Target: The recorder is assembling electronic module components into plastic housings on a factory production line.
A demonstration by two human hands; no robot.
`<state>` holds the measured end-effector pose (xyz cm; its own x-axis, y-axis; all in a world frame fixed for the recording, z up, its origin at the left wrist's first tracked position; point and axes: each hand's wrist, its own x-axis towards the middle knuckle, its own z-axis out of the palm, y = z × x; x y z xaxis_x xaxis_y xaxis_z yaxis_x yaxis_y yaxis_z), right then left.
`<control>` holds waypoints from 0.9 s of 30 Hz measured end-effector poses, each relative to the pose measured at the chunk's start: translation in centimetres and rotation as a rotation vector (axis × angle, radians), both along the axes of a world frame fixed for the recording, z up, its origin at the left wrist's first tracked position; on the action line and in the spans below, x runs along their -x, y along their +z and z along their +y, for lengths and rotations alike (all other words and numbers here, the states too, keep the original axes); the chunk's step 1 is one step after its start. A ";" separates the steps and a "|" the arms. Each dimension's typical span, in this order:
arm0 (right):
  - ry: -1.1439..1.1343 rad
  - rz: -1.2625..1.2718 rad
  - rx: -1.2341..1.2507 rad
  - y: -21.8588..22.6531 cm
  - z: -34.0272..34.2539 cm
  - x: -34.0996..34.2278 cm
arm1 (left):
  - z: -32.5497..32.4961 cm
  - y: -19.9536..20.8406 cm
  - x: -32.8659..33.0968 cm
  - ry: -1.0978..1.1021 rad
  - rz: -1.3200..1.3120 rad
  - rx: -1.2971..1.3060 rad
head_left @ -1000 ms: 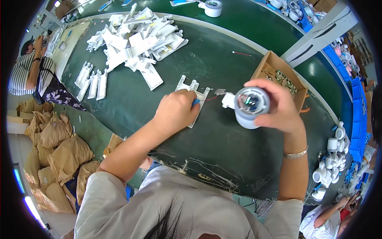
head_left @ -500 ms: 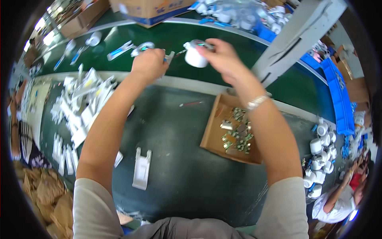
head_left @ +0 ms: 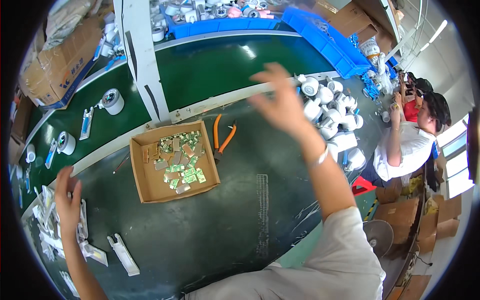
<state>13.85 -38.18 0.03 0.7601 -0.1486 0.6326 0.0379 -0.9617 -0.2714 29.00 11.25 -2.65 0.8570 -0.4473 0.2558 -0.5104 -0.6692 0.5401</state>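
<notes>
"In the head view, how do the hands stand?"

"The right hand (head_left: pixel 281 105) is blurred, its thumb and fingers spread apart over the table's far edge. The left hand (head_left: pixel 67 200) is raised with thumb and fingers apart too."

"What is nearest to each?"

"Just right of the right hand lies a heap of white round-headed units (head_left: pixel 327 110). The left hand overlaps a pile of white plastic pieces (head_left: pixel 45 220); I can't tell whether it touches them. One white tray-like piece (head_left: pixel 123 256) lies apart, to the right of that hand and nearer the person."

"And the containers?"

"Between the hands sits an open cardboard box (head_left: pixel 150 187), holding small green boards (head_left: pixel 189 175) and flat tan and grey pieces. Orange-handled pliers (head_left: pixel 216 132) lie beside it, toward the right hand. Beyond that hand, a blue bin (head_left: pixel 222 26) holds white and pink parts."

"Ahead of the left hand?"

"A white unit with a round dark face (head_left: pixel 113 104), standing on the green belt (head_left: pixel 210 75)."
</notes>
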 end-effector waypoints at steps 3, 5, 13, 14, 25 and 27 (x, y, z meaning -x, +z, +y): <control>-0.710 0.152 0.083 -2.0 -14.6 3.1 | 0.0 -0.5 3.4 -0.035 -0.009 0.051; -0.854 0.362 0.018 -4.1 -18.4 2.8 | 2.5 -0.6 5.5 0.014 0.045 0.025; -0.897 0.826 0.006 -3.8 -20.1 1.3 | 6.6 1.3 13.4 0.276 0.262 -0.179; -0.873 0.717 0.233 -3.8 -19.2 1.4 | 6.6 0.9 13.6 0.226 0.109 -0.127; 0.133 -0.029 -0.068 5.7 1.6 8.4 | -9.7 6.1 14.7 -0.309 -0.178 0.163; 0.359 0.005 -0.119 4.9 5.8 10.0 | -13.7 7.1 15.7 -0.406 -0.209 0.216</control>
<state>3.85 -32.41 4.93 0.7799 0.0558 0.6235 0.3655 -0.8492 -0.3811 13.32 -2.44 4.43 0.5454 -0.6519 0.5268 -0.8183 -0.2779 0.5032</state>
